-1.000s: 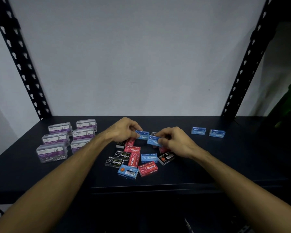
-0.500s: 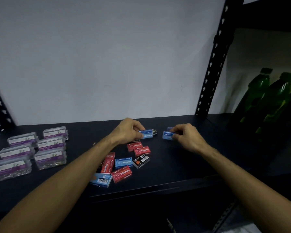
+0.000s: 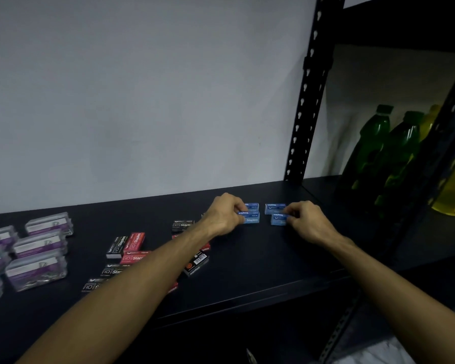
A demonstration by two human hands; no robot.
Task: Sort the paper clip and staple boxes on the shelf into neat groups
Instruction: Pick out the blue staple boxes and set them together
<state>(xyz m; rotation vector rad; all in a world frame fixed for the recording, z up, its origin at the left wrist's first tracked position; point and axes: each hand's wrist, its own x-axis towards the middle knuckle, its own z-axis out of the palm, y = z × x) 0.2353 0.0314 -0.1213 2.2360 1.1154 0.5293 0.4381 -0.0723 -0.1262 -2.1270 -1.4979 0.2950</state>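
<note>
Head view:
Left hand (image 3: 225, 214): fingers curled, pinching a blue box (image 3: 251, 219) at its fingertips, on the shelf (image 3: 260, 258).
Right hand (image 3: 306, 220): pinching a second blue box (image 3: 278, 219) just left of its fingers.
Blue pair behind (image 3: 273, 207): touching the held boxes, long axes running left-right.
Mixed pile (image 3: 132, 248): behind the left wrist; left hand nearer.
Clip boxes (image 3: 37, 245): far left of both hands, grouped.
Judged step: squaring the blue group.
</note>
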